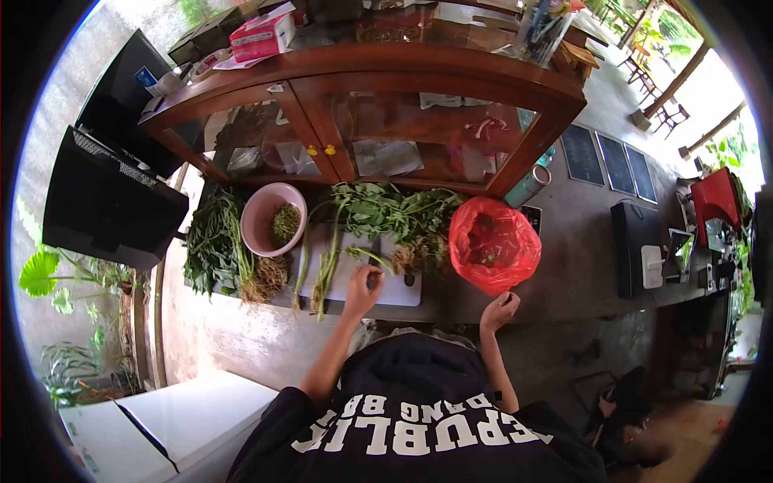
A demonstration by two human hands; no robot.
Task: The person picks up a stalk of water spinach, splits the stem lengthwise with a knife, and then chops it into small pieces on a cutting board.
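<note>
My left hand (364,291) is over the white cutting board (403,294), fingers curled in a pinch at a thin green stem (372,257). Long stalks (325,270) with roots lie just left of it, and a leafy bunch (394,211) rests behind, its brown roots (412,256) toward the right. My right hand (499,312) is closed just in front of the red plastic bag (495,278), near the counter edge; I cannot tell what its fingers hold. The bag stands open with small scraps inside.
A pink bowl (251,217) holds chopped greens (285,224). Left of it lies another leafy bunch (213,245) with roots. A wooden glass-door cabinet (362,72) stands behind. A cylindrical container (527,185) and a phone (531,216) sit right of the bag. Black monitors (113,197) stand left.
</note>
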